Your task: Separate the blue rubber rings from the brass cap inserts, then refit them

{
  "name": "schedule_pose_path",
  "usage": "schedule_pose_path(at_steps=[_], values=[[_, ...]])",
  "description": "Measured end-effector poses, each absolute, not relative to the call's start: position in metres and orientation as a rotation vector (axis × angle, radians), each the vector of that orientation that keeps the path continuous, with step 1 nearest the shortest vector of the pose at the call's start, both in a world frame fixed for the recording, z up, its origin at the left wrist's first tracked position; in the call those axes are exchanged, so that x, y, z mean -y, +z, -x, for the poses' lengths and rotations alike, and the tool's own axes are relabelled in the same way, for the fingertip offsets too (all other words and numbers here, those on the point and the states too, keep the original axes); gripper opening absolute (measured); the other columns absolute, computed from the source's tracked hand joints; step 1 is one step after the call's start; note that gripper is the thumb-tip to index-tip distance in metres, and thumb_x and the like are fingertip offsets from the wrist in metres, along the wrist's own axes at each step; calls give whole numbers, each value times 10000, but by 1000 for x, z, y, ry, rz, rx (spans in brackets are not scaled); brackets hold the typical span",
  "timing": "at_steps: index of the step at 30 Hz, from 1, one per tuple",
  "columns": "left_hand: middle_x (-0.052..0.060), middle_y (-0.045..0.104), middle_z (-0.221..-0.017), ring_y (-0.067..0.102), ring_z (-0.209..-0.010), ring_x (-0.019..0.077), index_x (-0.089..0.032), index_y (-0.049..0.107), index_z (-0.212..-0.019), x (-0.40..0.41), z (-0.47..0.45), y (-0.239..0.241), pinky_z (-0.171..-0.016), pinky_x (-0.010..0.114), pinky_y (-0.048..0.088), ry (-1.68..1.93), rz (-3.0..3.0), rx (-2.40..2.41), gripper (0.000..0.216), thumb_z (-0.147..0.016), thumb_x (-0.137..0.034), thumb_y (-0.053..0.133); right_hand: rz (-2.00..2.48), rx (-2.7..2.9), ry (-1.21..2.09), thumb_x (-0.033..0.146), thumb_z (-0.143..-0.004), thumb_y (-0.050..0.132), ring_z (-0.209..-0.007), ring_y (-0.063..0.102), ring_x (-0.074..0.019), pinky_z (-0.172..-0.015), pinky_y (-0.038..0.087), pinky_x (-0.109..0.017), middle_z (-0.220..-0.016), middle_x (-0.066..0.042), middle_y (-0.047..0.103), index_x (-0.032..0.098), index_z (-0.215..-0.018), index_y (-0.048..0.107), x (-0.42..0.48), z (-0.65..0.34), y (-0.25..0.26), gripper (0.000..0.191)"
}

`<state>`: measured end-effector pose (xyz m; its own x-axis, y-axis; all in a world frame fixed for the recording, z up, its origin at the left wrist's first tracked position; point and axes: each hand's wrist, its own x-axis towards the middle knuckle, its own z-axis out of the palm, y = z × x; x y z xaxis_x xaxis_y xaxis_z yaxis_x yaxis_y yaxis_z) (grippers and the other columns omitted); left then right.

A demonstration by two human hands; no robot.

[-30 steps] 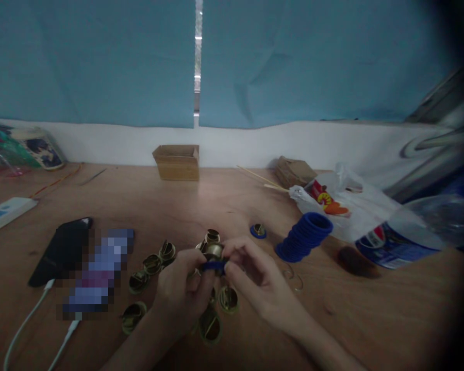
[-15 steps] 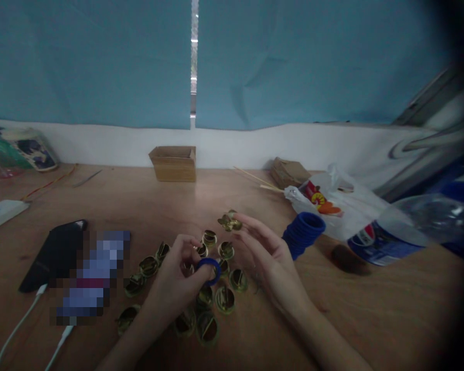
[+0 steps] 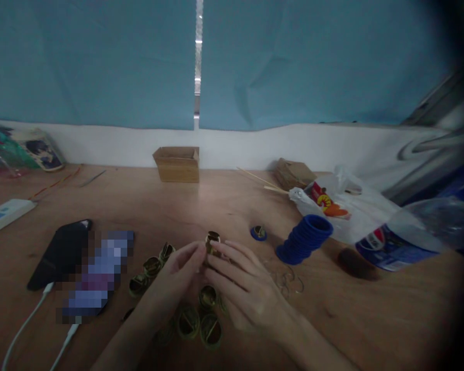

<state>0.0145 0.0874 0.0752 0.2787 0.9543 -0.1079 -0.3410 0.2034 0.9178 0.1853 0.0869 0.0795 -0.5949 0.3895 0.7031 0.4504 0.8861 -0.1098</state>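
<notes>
My left hand and my right hand meet above small round gold-coloured metal pieces, which have bars across them. My left thumb and fingers are pinched together at the meeting point. My right fingers curve over toward them, so what lies between the hands is hidden. Just beyond my fingertips a gold-coloured piece shows. To the right of the hands lies a blue ring with a gold-coloured piece in it. A leaning stack of blue rings stands farther right.
Thin metal rings lie beside my right wrist. Two phones with white cables are at the left. A cardboard box stands at the back. A plastic bag and a tilted bottle are at the right.
My hands have come together; my right hand has moved down and nearer me. The blue ring in my left hand and the gold-coloured piece in my right are now hidden from sight.
</notes>
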Motion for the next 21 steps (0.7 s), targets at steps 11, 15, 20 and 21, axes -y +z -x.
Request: schedule_pose_path(at_steps=[11, 15, 20, 21], values=[[51, 693, -1080, 683, -961, 172, -237, 586, -1122, -80, -18, 70, -810, 271, 562, 1234, -1421, -871, 256, -874, -192, 632, 1126, 1806, 617, 155, -867, 562, -553, 492, -113, -500, 413, -242, -652, 59, 486, 224, -841, 520, -87, -186, 83, 85], [70, 668, -1138, 651, -1052, 206, -244, 530, -1189, -77, -20, 60, -902, 334, 536, 1328, -1973, -959, 401, -836, -101, 655, 1161, 1780, 880, 139, -817, 576, -521, 431, -99, -469, 350, -221, -617, 86, 422, 233, -804, 468, -90, -187, 77, 144], [119, 617, -1235, 577, -1185, 221, -195, 493, -1238, -78, -18, 53, -1008, 358, 485, 1386, -2289, -944, 386, -883, -151, 637, 1139, 1807, 757, 144, -808, 574, -496, 413, -90, -463, 321, -216, -587, 90, 402, 227, -764, 461, -89, -188, 81, 147], [121, 616, -1227, 575, -1182, 217, -184, 493, -1241, -78, -18, 53, -1010, 349, 484, 1406, -2310, -952, 380, -889, -162, 634, 1138, 1820, 708, 151, -818, 567, -487, 413, -89, -459, 315, -216, -581, 89, 401, 223, -770, 475, -89, -188, 82, 127]])
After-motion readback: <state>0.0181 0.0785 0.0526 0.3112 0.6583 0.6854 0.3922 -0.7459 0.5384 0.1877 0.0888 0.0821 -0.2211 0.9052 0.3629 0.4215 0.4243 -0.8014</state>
